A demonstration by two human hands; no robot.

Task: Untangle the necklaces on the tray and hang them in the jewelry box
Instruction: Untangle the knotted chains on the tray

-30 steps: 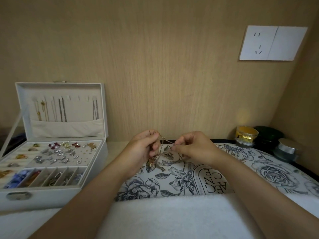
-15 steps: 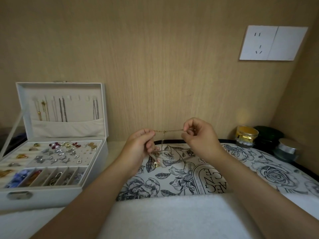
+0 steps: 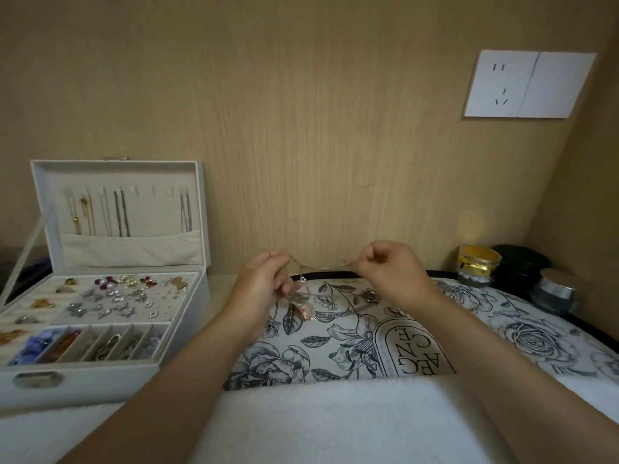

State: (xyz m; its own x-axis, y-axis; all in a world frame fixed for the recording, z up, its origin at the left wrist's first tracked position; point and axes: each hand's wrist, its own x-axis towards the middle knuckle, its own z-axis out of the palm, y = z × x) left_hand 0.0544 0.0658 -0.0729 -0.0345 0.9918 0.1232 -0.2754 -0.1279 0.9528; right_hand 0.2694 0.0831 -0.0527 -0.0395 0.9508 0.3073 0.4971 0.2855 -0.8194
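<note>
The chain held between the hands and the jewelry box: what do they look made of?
Chain: fine gold-coloured metal, probably; it glints and sags thinly. Jewelry box: pale matte shell, perhaps faux leather; cream lining looks like soft fabric, pouched in the lid.

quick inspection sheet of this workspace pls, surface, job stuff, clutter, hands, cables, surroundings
surface: floral printed tray; white towel covers its near edge
job's things: gold chain stretched in the air between both hands; silver chain lies on the tray; open jewelry box at left, hung chains in its lid
clutter: gold jar, dark green jar and silver-lidded jar at right rear
grippers: left hand and right hand each pinch the gold chain
cables: nothing seen
surroundings: wood-grain wall, wall outlet with nothing plugged in
</note>
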